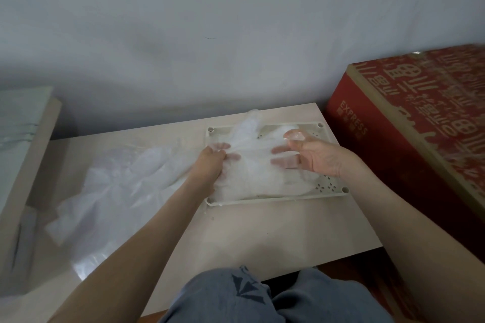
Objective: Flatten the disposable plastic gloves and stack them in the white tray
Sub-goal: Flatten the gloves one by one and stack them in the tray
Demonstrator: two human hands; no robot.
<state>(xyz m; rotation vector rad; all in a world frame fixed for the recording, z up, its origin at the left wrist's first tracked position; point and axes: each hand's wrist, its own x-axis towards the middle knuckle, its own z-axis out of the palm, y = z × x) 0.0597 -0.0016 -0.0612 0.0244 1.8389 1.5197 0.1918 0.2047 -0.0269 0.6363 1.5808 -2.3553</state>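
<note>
A white perforated tray (pixel 331 193) lies on the pale wooden table at the right. A translucent plastic glove (pixel 256 165) is spread over it, its fingers reaching past the tray's far rim. My left hand (pixel 210 162) grips the glove's left edge with curled fingers. My right hand (pixel 312 156) holds the glove's right side, its fingers showing through the plastic and the thumb on top. A loose pile of crumpled gloves (pixel 118 189) lies on the table to the left of the tray.
A large red cardboard box (pixel 409 123) stands close to the table's right edge. A pale board (pixel 23 139) leans at the left. A grey wall is right behind the table. My knees in blue jeans (pixel 262 296) are under the near edge.
</note>
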